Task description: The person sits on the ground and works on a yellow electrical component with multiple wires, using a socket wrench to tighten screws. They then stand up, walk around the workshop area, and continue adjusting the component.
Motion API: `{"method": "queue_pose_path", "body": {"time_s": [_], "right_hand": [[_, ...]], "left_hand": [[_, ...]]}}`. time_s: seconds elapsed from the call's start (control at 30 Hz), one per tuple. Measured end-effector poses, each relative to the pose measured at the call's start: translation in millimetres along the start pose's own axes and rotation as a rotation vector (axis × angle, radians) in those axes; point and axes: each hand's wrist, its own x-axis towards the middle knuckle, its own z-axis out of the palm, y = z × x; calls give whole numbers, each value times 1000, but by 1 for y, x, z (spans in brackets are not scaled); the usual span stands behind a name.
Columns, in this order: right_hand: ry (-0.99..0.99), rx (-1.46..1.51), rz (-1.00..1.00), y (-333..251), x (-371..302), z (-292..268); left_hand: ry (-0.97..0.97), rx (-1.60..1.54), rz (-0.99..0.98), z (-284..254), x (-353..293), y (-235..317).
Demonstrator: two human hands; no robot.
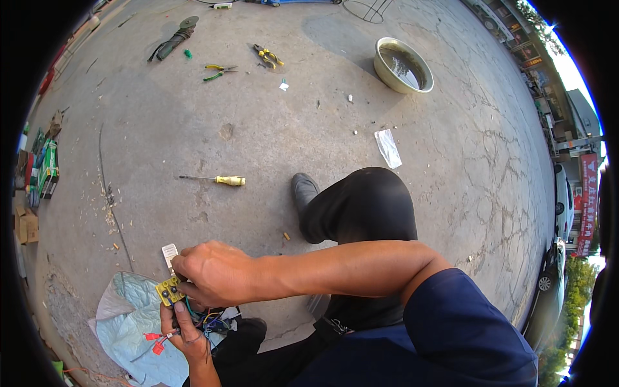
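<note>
A small yellow block with dark round parts (169,292) is held up by my left hand (188,330), whose thumb and fingers close round its lower end. My right hand (216,274) reaches across from the right, fingers curled down against the block's upper right side; what they pinch is hidden. A white printed strip (169,252) shows just beyond the right fingers, and I cannot tell whether they hold it. Several coloured wires (211,317) bunch behind the left hand. Red connectors (158,347) hang beside it, over a pale blue cloth (122,329).
A yellow-handled screwdriver (229,180) lies ahead on the concrete. Farther off are green-handled pliers (219,71), yellow-handled pliers (268,57), an angle grinder (174,44) and a metal basin (403,66) with dark liquid. Boxes (48,169) stand at the left; parked cars (548,290) at the right.
</note>
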Motion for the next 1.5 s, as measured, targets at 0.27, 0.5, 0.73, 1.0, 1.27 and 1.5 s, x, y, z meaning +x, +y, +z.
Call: {"method": "queue_pose_path", "body": {"time_s": [0.27,0.5,0.73,1.0,1.27,1.5], "right_hand": [[-18,-179,-158,0,0,2],[12,-66,-121,1,0,4],[-12,88,39,5,3,3],[13,-107,-117,1,0,1],[39,22,-122,3,1,2],[-5,98,-12,6,5,2]], "left_hand": [[-63,14,-45,-1,1,5],[-72,10,-56,0,1,7],[2,21,-3,-1,1,1],[-66,3,-39,1,1,10],[-40,29,-26,1,3,6],[7,8,17,-4,4,-10]]}}
